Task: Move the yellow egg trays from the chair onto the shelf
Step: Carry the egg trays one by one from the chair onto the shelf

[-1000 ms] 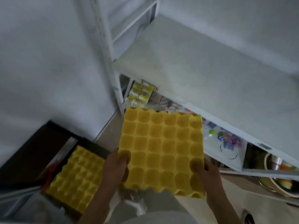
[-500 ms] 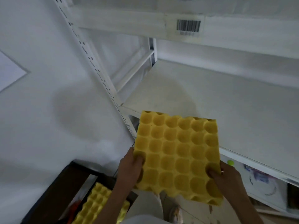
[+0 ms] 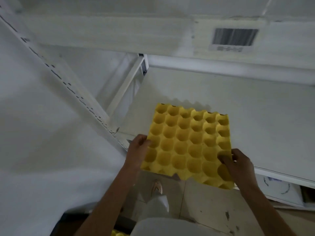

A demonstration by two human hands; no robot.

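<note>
While left hand [image 3: 138,149] and right hand [image 3: 236,165] pinch the yellow egg tray's [image 3: 186,145] near corners, its far edge could dip; snagging the shelf [image 3: 265,126].

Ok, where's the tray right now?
In the head view the tray is centre frame, held by the left hand and right hand, its far half over the front edge of the white shelf.

One yellow egg tray [image 3: 187,147] shows in full at the centre, six cups across and five deep. A sliver of a second yellow tray [image 3: 117,233] peeks in at six o'clock. Two hands: the left hand [image 3: 137,151] at nine o'clock of the tray, the right hand [image 3: 236,165] at four o'clock. One barcode label [image 3: 234,39] sits at one o'clock. One shoe [image 3: 157,186] shows at six o'clock.
</note>
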